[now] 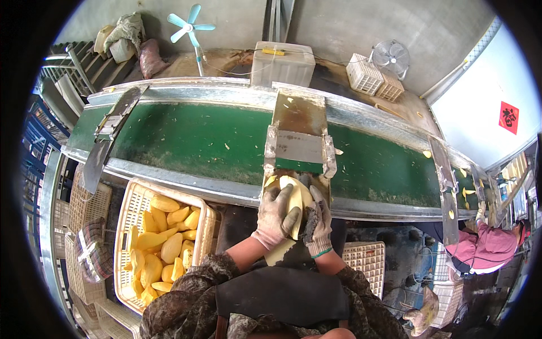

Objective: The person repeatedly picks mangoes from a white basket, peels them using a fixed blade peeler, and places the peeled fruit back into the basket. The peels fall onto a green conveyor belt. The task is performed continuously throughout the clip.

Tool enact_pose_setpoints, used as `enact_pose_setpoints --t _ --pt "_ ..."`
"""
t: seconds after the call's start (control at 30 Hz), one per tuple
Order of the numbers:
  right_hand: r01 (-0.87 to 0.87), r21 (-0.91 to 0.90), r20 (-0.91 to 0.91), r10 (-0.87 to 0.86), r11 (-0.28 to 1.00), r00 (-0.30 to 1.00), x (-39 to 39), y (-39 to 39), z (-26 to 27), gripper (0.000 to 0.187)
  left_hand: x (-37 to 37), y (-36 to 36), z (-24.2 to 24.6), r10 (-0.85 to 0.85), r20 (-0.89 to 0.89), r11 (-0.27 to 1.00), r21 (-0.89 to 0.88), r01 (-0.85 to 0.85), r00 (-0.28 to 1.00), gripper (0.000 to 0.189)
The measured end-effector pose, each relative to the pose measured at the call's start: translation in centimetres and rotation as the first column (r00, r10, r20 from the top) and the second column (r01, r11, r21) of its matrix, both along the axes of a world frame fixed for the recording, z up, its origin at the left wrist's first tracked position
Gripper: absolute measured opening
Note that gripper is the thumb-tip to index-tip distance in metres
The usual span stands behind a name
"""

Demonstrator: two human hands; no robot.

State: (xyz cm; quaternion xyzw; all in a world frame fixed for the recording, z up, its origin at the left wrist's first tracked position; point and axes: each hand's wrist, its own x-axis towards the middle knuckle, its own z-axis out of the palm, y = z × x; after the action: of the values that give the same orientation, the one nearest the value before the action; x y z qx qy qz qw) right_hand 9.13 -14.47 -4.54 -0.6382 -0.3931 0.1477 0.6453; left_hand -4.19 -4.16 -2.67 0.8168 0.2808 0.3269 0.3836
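Observation:
A pale yellow piece of peeled fruit or squash (292, 197) rests at the near end of a slicer-like board (300, 146), which lies across the belt. My left hand (276, 218), in a soiled knit glove, is shut on it with fingers over its left side and top. On its right side curls my right hand (318, 224), gloved too and dark with wet residue; part of its grip is hidden. Below the hands a flat yellowish sheet or slice (279, 253) shows near my lap. A small yellow bit (269, 181) lies left of the piece.
A green conveyor belt (190, 131) with scraps runs left to right. At my left stands a plastic crate (120, 254) of yellow pieces (161, 241). Another crate (364, 258) is at my right. A person (482, 250) works farther right. A second board (112, 127) crosses the belt.

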Motion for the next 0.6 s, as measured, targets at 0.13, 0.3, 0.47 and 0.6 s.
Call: enact_pose_setpoints --t 0.13,0.3,0.47,0.6 --pt "-0.001 0.061 -0.123 0.008 0.998 0.992 0.9 1.8 -0.8 0.047 3.1 2.2 0.5 -0.215 0.255 0.963 0.217 0.161 0.942 0.059" --pt "0.173 -0.097 0.005 -0.173 0.980 0.985 3.3 5.5 -0.3 0.045 7.2 7.1 0.1 -0.211 0.208 0.967 0.188 0.172 0.955 0.048" --pt "0.045 -0.043 0.490 -0.018 0.998 0.872 4.2 5.9 3.1 0.063 5.9 8.5 1.6 -0.433 0.219 0.900 0.046 0.434 0.874 0.059" --pt "-0.024 -0.144 0.734 0.123 0.989 0.668 3.8 5.0 4.4 0.086 5.1 8.1 2.7 -0.490 0.244 0.849 -0.083 0.522 0.837 0.070"
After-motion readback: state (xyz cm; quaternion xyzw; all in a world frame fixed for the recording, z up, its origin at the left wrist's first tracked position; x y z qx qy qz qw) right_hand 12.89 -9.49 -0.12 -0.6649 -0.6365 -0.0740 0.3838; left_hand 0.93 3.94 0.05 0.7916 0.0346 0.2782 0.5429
